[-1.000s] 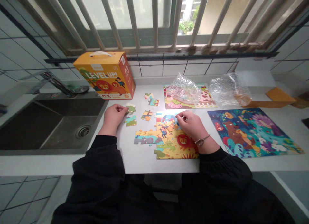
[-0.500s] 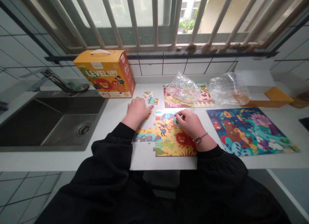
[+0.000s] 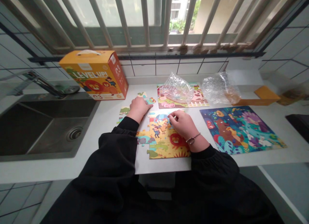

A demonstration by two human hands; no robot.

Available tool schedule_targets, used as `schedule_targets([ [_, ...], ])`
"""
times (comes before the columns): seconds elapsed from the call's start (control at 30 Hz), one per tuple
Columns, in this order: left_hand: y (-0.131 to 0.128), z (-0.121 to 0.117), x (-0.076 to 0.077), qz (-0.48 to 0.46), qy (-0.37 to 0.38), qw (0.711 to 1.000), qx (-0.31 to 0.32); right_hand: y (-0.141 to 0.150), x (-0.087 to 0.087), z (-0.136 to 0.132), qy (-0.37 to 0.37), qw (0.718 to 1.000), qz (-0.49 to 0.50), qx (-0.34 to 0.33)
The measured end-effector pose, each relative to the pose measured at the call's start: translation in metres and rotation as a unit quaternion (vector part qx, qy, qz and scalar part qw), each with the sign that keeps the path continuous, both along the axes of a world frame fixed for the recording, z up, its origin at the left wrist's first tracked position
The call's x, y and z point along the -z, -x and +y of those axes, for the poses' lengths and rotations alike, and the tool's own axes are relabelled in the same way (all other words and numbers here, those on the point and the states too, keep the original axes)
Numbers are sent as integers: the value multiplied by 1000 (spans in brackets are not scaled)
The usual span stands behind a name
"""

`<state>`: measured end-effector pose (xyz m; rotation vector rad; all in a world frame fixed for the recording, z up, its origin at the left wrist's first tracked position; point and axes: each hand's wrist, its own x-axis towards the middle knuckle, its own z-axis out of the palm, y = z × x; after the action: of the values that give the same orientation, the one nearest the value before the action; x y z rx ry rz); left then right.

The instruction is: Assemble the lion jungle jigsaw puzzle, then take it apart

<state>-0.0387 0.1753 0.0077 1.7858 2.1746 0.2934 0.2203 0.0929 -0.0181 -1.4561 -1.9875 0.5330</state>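
My left hand (image 3: 138,108) rests flat on the white counter (image 3: 154,164), its fingertips next to a loose jigsaw piece (image 3: 150,101). Further left lie more loose pieces (image 3: 123,112), and the hand and sleeve may hide others. My right hand (image 3: 182,124) sits on a partly assembled lion jigsaw puzzle (image 3: 164,140), fingers curled together at its top edge. Whether those fingers pinch a piece is hidden. A black sleeve covers each forearm, and a metal bracelet (image 3: 192,140) circles my right wrist.
A yellow puzzle box (image 3: 93,75) stands at the back left. Two more puzzles (image 3: 238,129) (image 3: 183,101) lie right, with clear plastic bags (image 3: 220,88) behind. A steel sink (image 3: 48,127) is left of the counter, and a barred window runs behind.
My left hand has moved right over the loose pieces, and its sleeve now covers part of the puzzle. My right hand stays at the puzzle. The whole view has shifted slightly left.
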Motion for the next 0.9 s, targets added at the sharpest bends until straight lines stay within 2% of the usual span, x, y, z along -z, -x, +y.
schedule_targets([
  [0.13,-1,-4,1,35,-38,998,-26,1,-2,-1,9,1000,2,5],
  [0.27,-13,-8,-2,55,-60,995,-55,2,-2,-1,11,1000,4,3],
  [0.47,-30,7,-7,81,-47,993,-73,1,-2,0,10,1000,10,0],
  [0.7,-14,31,-12,38,40,996,-72,1,-1,0,5,1000,7,-9],
  [0.9,-28,27,-10,33,-7,995,-92,1,-1,1,6,1000,6,-8],
])
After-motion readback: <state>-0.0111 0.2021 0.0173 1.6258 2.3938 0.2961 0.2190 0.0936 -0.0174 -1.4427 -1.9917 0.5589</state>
